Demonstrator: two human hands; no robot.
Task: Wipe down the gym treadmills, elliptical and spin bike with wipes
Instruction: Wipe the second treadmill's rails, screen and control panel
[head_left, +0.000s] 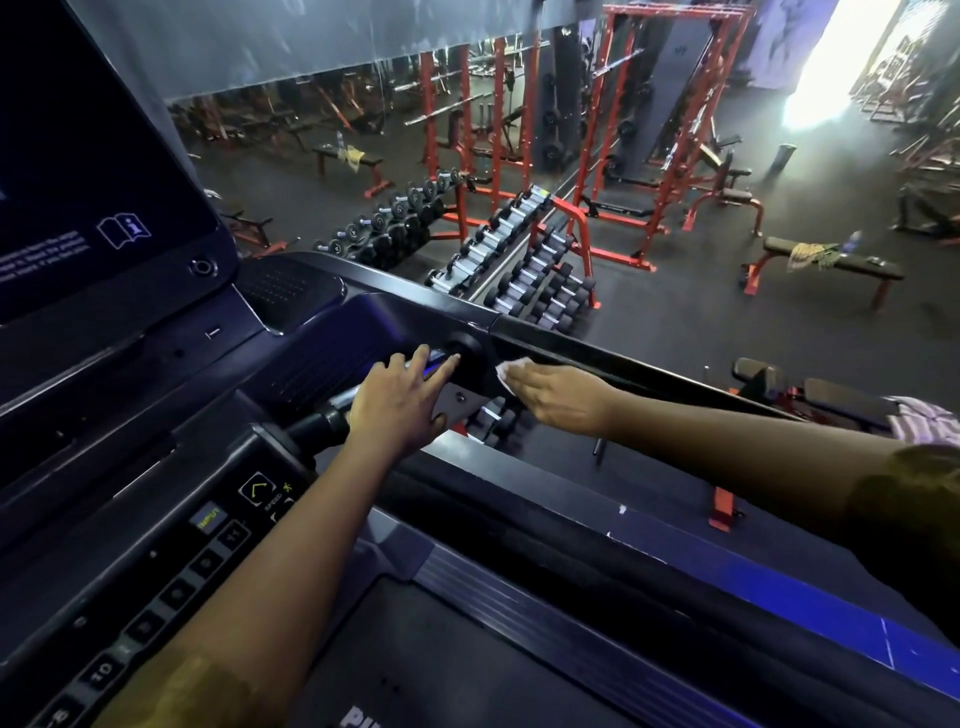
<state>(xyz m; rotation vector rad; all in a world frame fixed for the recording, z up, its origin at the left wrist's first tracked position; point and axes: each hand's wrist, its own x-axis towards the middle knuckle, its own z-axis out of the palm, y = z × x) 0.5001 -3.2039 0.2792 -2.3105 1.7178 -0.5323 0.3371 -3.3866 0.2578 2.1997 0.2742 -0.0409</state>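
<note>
1. Closest to me, in the lower left of the frame, the treadmill's button panel (182, 571) and its belt (467, 665) lie under my forearms.
2. My left arm runs up from the bottom left, stretched almost straight. My left hand (397, 402) is palm down with the fingers spread and straight, holding nothing. The fingertips reach the round dark joint (467, 353) at the frame's centre.
3. My right arm comes in from the right edge and reaches leftward. My right hand (563, 397) is palm down, its fingers nearly straight, pressing a white wipe (505, 373) flat on the side handrail (675, 376), just right of that joint. The wipe's edge shows past my fingertips; my thumb is hidden.
4. The dark console screen (93, 156) fills the upper left.
5. Farther off stand a dumbbell rack (519, 260), red power racks (649, 130) and a bench (831, 265).
</note>
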